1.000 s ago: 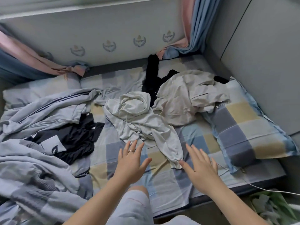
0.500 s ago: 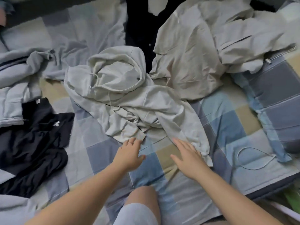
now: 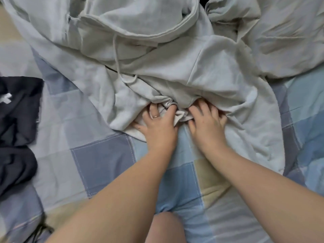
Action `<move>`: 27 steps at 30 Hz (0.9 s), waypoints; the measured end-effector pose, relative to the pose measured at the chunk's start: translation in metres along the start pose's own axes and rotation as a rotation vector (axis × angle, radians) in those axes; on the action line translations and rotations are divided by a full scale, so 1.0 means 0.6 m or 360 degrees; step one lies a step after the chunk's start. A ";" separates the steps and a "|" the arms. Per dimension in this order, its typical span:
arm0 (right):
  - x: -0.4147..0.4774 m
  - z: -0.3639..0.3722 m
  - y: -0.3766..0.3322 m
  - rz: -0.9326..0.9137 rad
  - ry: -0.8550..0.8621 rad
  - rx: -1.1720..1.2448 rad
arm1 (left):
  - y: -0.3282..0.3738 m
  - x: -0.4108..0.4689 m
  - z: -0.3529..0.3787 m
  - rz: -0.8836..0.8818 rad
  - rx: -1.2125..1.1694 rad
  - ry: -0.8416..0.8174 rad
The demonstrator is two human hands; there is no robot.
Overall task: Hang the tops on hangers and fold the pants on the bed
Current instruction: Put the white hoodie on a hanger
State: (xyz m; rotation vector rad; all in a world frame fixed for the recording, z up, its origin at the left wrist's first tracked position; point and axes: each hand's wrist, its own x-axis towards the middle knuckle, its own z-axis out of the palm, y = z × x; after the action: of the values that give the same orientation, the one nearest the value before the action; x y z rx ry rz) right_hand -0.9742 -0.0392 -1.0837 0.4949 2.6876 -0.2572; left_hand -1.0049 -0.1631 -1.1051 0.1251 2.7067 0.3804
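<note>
The pale grey hoodie (image 3: 157, 67) lay crumpled on the checked bed (image 3: 101, 165), hood towards the top and its bunched lower edge nearest the person. Both hands met at that edge, side by side. The left hand (image 3: 158, 127), wearing a ring, curled its fingers into a gathered knot of cloth. The right hand (image 3: 206, 123) dug its bent fingers into the fold just beside it. A dark garment (image 3: 15, 111) lay well apart at the left.

hoodie (image 3: 157, 71) lies on the bedsheet (image 3: 101, 165), another garment (image 3: 17, 111) to its left.
</note>
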 end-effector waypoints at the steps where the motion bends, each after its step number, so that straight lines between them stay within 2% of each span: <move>1: 0.003 0.004 -0.004 0.0030 0.0040 0.0016 | 0.003 0.002 0.004 -0.0031 -0.0035 0.0026; 7: 0.010 -0.010 -0.023 0.0153 0.0140 0.0263 | 0.011 0.007 -0.014 -0.0126 -0.0157 -0.0003; 11: 0.024 -0.069 0.004 0.0043 -0.0156 0.0528 | 0.010 0.007 -0.063 -0.0052 -0.0207 -0.0203; 14: 0.009 -0.122 0.009 0.0073 -0.0306 0.0683 | 0.008 -0.005 -0.114 -0.0010 -0.0250 -0.0363; 19: -0.116 -0.170 0.013 0.0138 -0.0277 0.0786 | 0.019 -0.115 -0.191 0.0131 -0.0145 -0.0332; 27: -0.387 -0.298 0.029 0.0016 -0.0217 0.1119 | 0.040 -0.372 -0.340 0.0293 -0.0369 -0.0236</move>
State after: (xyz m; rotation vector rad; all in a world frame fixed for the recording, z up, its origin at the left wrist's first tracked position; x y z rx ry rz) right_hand -0.8301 -0.0495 -0.8284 0.6529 2.4010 -1.2012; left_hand -0.8818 -0.2217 -0.8343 0.3240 2.4915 0.7068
